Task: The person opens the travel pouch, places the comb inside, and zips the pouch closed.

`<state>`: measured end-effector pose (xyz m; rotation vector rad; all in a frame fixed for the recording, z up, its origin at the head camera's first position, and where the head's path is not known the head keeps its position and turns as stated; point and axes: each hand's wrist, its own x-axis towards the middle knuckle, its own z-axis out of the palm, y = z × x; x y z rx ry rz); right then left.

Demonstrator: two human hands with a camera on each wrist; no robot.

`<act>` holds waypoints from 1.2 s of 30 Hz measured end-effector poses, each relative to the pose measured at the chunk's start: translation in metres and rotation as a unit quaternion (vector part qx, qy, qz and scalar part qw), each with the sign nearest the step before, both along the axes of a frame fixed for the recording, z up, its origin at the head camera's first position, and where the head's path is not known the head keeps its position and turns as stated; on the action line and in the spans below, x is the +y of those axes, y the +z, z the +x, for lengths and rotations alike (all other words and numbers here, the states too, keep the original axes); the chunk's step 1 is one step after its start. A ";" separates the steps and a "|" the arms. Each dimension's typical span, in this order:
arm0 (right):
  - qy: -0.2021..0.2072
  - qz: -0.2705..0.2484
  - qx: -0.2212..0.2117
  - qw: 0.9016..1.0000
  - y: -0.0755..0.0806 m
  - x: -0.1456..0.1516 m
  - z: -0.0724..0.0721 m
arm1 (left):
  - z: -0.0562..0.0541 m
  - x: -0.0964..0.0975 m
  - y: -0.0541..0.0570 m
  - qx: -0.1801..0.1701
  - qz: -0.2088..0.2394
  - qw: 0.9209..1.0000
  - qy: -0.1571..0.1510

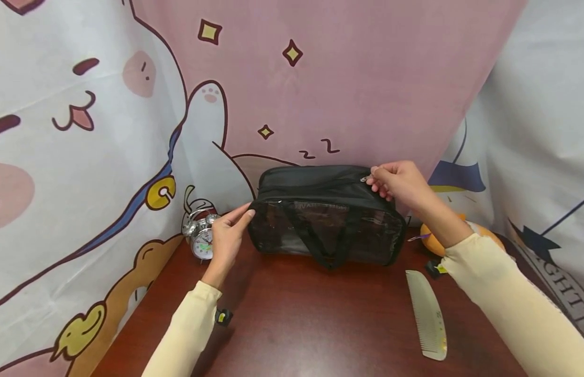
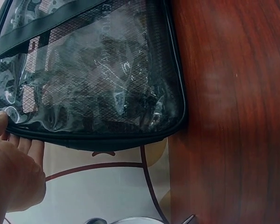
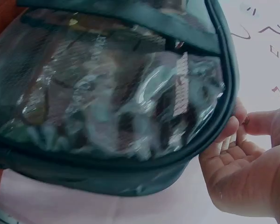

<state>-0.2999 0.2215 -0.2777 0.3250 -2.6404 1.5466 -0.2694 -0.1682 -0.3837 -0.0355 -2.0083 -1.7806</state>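
A black toiletry bag (image 1: 277, 230) with clear front panels and a dark carry strap (image 1: 339, 251) stands upright on the table. My left hand (image 1: 227, 235) pinches its upper left corner, thumb in front and fingers behind the edge; the left wrist view shows the bag (image 2: 98, 79) close up. At the top right, my right hand (image 1: 405, 183) pinches a silver zipper pull (image 1: 365, 178) between thumb and fingers. In the right wrist view that hand (image 3: 247, 168) is beside the bag's rounded corner, and the pull is mostly hidden by the fingertips.
A silver twin-bell alarm clock (image 1: 202, 244) stands left of the bag, close behind my left hand. A pale comb (image 1: 427, 317) lies at the right on the brown table (image 1: 310, 324). An orange object (image 1: 433, 242) is partly hidden behind my right forearm. Printed cloth (image 1: 367, 78) hangs behind.
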 end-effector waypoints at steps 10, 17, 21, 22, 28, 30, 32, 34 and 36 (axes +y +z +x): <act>-0.014 0.075 0.026 0.997 0.014 -0.030 -0.001 | 0.000 0.004 0.001 0.009 0.006 1.000 0.002; -0.047 0.116 0.050 0.991 0.016 -0.046 -0.002 | -0.001 0.005 -0.002 0.014 0.009 1.000 0.010; -0.039 0.119 0.041 0.991 0.023 -0.049 -0.004 | -0.001 0.006 -0.002 0.020 0.011 1.000 0.013; -0.035 0.117 0.036 0.992 0.025 -0.050 -0.004 | 0.000 0.006 -0.002 0.020 0.013 1.000 0.014; -0.007 0.072 -0.006 0.997 0.033 -0.061 -0.005 | 0.002 0.006 -0.001 0.023 0.010 1.000 0.016; 0.002 0.049 -0.017 0.999 0.034 -0.066 -0.006 | 0.002 0.006 -0.001 0.024 0.008 1.000 0.016; 0.007 0.030 -0.023 0.999 0.033 -0.071 -0.007 | 0.003 0.007 0.000 0.024 0.007 1.000 0.015; 0.010 0.015 -0.026 1.000 0.032 -0.077 -0.009 | 0.003 0.007 0.000 0.024 0.007 1.000 0.015; 0.011 0.004 -0.025 1.000 0.031 -0.083 -0.010 | 0.003 0.007 0.001 0.024 0.008 1.000 0.016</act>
